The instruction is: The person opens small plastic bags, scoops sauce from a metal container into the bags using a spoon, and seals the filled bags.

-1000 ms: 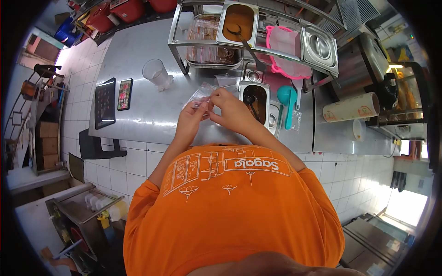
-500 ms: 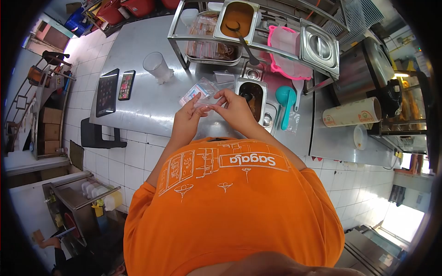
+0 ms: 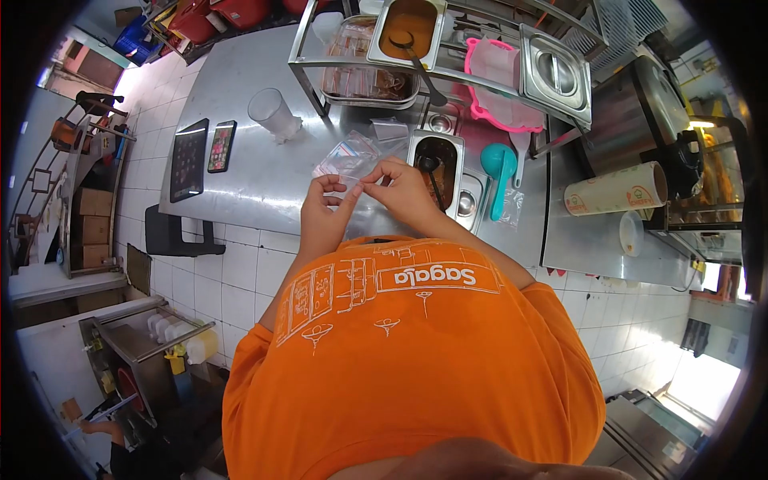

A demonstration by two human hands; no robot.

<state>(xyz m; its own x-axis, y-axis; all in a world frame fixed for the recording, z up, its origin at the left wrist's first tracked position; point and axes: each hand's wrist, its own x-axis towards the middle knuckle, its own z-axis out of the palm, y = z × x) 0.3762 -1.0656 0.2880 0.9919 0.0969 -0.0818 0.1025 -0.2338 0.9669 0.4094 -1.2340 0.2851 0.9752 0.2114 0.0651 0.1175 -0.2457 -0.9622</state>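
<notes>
Closer together than before, my left hand (image 3: 323, 208) and right hand (image 3: 402, 192) both pinch the plastic bag (image 3: 352, 158) over the table (image 3: 232, 72).

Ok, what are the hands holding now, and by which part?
The left hand and right hand pinch a clear plastic bag, apparently by its near edge; exact contact is too small to tell.

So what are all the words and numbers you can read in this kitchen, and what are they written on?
"Sagala": on the front of the orange T-shirt, upside down in this view.
Too small or blurred to read: the blue-and-red print on the clear plastic bag by the hands; the orange print on the pale roll; anything on the phone or tablet screens.
I can't read any numbers.
</notes>
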